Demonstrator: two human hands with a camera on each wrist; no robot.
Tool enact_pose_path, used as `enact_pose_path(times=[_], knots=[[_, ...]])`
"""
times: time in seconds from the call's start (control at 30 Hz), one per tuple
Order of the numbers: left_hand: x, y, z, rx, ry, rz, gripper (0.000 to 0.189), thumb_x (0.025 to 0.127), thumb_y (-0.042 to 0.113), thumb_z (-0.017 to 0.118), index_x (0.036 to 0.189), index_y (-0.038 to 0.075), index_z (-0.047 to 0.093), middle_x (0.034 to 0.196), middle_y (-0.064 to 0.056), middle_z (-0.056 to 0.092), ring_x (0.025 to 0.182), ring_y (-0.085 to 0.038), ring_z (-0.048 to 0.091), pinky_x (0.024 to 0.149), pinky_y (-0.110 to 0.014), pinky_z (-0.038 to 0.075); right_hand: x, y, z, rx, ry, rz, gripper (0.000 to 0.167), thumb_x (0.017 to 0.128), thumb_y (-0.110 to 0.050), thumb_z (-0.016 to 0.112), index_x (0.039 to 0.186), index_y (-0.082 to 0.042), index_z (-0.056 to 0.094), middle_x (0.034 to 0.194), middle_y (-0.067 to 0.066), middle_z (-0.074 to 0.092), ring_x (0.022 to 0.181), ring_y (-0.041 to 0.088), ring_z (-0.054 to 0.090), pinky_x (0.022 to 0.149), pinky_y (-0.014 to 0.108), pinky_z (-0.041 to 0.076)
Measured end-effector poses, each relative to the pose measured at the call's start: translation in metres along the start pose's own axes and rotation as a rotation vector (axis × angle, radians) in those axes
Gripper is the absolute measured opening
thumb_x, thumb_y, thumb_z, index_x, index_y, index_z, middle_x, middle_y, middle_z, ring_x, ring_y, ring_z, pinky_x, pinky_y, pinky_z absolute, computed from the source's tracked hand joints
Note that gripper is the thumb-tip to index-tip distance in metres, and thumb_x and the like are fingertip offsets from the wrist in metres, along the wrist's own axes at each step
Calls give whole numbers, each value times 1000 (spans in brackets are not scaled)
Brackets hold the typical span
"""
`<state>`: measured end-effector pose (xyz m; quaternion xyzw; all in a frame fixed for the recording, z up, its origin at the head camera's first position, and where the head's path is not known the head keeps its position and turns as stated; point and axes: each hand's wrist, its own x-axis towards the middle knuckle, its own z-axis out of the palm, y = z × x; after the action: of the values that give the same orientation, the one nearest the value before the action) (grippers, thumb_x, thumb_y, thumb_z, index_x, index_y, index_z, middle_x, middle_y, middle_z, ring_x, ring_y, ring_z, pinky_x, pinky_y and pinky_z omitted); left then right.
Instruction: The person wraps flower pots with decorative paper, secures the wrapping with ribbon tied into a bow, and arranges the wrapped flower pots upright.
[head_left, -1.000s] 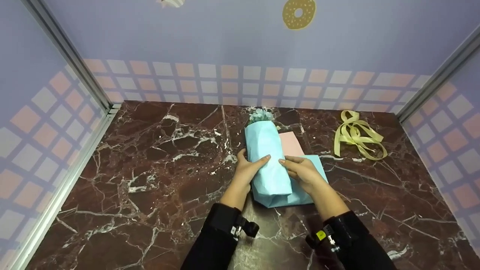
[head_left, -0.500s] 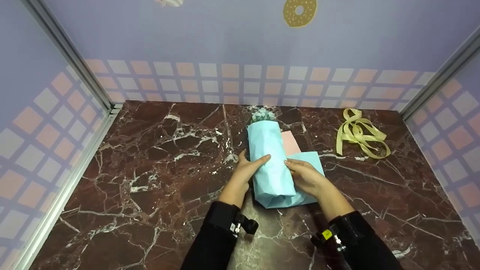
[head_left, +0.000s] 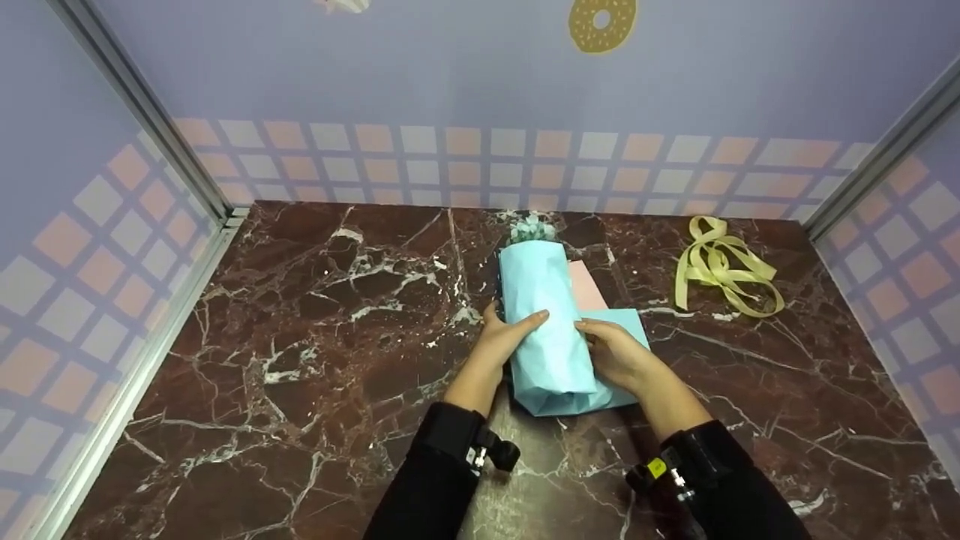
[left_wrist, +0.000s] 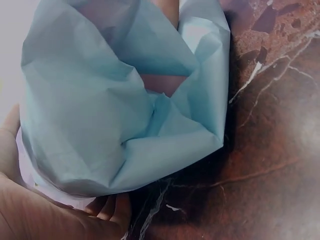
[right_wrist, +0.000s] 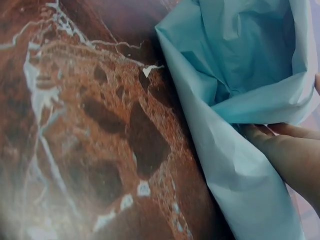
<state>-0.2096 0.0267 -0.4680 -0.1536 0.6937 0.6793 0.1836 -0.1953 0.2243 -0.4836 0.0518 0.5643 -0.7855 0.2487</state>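
Observation:
A roll of light blue wrapping paper [head_left: 541, 292] lies lengthwise on the table around a bunch of pale blue flowers [head_left: 531, 227], whose tops show at the far end. My left hand [head_left: 499, 352] holds the roll from the left, thumb on top; its fingers reach underneath in the left wrist view. From the right, my right hand [head_left: 619, 358] grips the roll's side, its fingertips tucked under the paper [right_wrist: 245, 175] in the right wrist view. The near end is a loose, folded opening, seen in the left wrist view. A flat blue flap [head_left: 624, 324] spreads right.
Pink paper [head_left: 589, 286] shows beside the roll, above the blue flap. A loose yellow ribbon [head_left: 720, 262] lies tangled at the back right. The dark red marbled table [head_left: 337, 360] is bordered by walls at the back and both sides.
The head view has shifted slightly. My right thumb has moved from the top of the roll down to its right side. My left hand keeps its hold.

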Motion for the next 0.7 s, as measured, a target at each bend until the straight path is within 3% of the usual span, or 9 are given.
enact_pose_path(times=[0.1,0.3,0.47,0.7], knots=[[-2,1,1,17,-9,0,106,81,43,76,156,11,9,154,-25,22,139,-40,28,111,-49,29,2,1,2,-19,17,13,26,103,-19,38,115,-3,55,114,7,55,107,21,51,95,37,39],[-3,0,3,19,-6,-5,104,81,45,76,156,13,11,153,-24,25,137,-40,31,109,-51,32,7,-1,6,-81,27,76,53,106,-39,32,141,1,37,134,14,46,119,27,48,101,42,39],[-2,0,5,20,4,-23,105,81,46,76,156,14,10,153,-23,24,138,-39,30,109,-52,32,9,-7,5,-144,54,135,55,104,-41,35,137,3,40,133,17,46,119,29,48,103,46,37],[0,0,7,-2,13,-2,107,80,44,78,156,11,10,152,-24,26,137,-39,31,110,-48,32,6,-15,1,-186,99,114,48,104,-35,43,130,4,49,119,11,57,112,25,53,102,42,39]])
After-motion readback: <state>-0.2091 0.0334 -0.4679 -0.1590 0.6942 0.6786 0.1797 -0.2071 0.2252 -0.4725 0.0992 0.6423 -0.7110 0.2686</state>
